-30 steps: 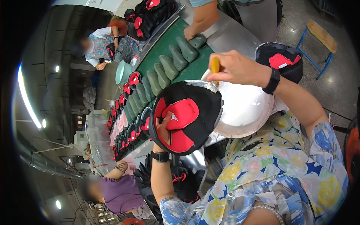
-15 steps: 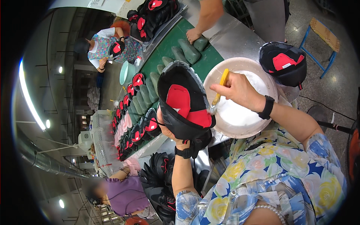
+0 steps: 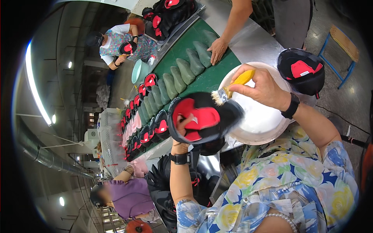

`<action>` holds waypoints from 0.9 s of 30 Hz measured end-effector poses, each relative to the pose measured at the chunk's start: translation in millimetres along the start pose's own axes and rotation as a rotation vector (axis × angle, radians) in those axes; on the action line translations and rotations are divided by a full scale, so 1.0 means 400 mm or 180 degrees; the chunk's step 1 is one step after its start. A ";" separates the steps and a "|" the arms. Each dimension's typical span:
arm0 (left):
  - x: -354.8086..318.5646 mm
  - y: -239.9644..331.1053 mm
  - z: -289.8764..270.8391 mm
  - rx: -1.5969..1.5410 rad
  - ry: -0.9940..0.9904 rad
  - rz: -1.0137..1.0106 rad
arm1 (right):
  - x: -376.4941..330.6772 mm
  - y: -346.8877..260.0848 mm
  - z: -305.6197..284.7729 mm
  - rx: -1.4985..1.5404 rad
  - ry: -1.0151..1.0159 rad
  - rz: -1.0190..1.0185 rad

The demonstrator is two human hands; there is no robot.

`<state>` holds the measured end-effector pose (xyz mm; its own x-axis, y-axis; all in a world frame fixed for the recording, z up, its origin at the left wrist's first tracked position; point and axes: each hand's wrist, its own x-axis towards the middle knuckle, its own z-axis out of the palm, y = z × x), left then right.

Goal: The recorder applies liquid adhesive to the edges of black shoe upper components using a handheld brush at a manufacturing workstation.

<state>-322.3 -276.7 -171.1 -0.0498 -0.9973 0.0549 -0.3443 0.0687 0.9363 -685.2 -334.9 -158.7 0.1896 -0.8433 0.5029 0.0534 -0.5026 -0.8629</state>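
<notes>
Gripping a black, red-lined shoe upper (image 3: 204, 117), left hand (image 3: 181, 126) curls; right hand (image 3: 267, 88) pinches a brush (image 3: 239, 80).

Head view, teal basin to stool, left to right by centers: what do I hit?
Teal basin → black-and-red shoe upper in the left hand → yellow-handled brush in the right hand → white basin → another upper → blue-legged stool.

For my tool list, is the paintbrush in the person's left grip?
No, the right grip holds the yellow-handled paintbrush; the left grip holds a black shoe upper.
</notes>
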 end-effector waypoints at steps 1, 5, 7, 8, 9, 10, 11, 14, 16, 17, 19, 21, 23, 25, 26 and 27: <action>-0.023 -0.002 0.003 -0.0150 0.0042 -0.0522 | 0.010 0.004 0.006 0.0077 -0.0082 -0.0416; -0.020 -0.002 0.069 -0.0389 -0.0901 -0.0737 | 0.025 -0.034 0.059 0.0158 -0.0618 -0.1810; -0.018 -0.008 0.105 -0.0574 -0.0970 -0.0788 | 0.035 -0.045 0.110 0.0129 -0.0792 -0.2479; -0.023 -0.005 0.117 -0.0658 -0.0986 -0.0812 | 0.042 -0.052 0.129 0.0112 -0.0936 -0.2731; -0.029 0.000 0.129 -0.0744 -0.1004 -0.0834 | 0.053 -0.052 0.137 -0.0125 -0.1069 -0.2811; -0.035 0.005 0.140 -0.0832 -0.1023 -0.0854 | 0.059 -0.043 0.137 -0.0139 -0.1065 -0.2818; -0.040 0.012 0.149 -0.0917 -0.1032 -0.0877 | 0.068 -0.034 0.134 -0.0286 -0.1002 -0.2580; -0.048 0.043 0.152 -0.0418 -0.0835 -0.0405 | 0.085 -0.020 0.108 -0.0540 -0.0813 -0.2250; -0.075 0.004 0.131 -0.0178 -0.0208 -0.0828 | 0.087 -0.026 0.086 -0.0763 -0.1225 -0.1248; -0.075 0.021 0.138 -0.0191 -0.0254 -0.0812 | 0.083 -0.018 0.064 -0.0755 -0.1357 -0.0997; -0.076 0.065 0.136 -0.0216 -0.0076 -0.0727 | 0.077 -0.009 0.027 -0.0874 -0.1661 -0.0558; -0.074 0.082 0.116 -0.0546 -0.0137 -0.1032 | 0.072 -0.016 -0.010 -0.0867 -0.1952 -0.0044; -0.075 0.085 0.098 -0.0852 -0.0268 -0.1354 | 0.069 -0.035 0.001 -0.0644 -0.1404 -0.0552; -0.084 0.098 0.095 -0.0618 -0.0306 -0.1345 | 0.068 -0.063 0.037 -0.0244 -0.0681 -0.1299; -0.075 0.105 0.102 -0.0375 -0.0353 -0.1320 | 0.068 -0.047 0.040 -0.0268 -0.0647 -0.1303; -0.073 0.109 0.110 -0.0650 -0.0286 -0.1260 | 0.069 -0.029 0.046 -0.0507 -0.0738 -0.1363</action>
<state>-377.2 -243.4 -147.2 -0.0360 -0.9386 -0.3430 -0.1617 -0.3332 0.9289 -662.7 -348.9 -135.7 0.3968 -0.5002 0.7697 0.0272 -0.8317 -0.5545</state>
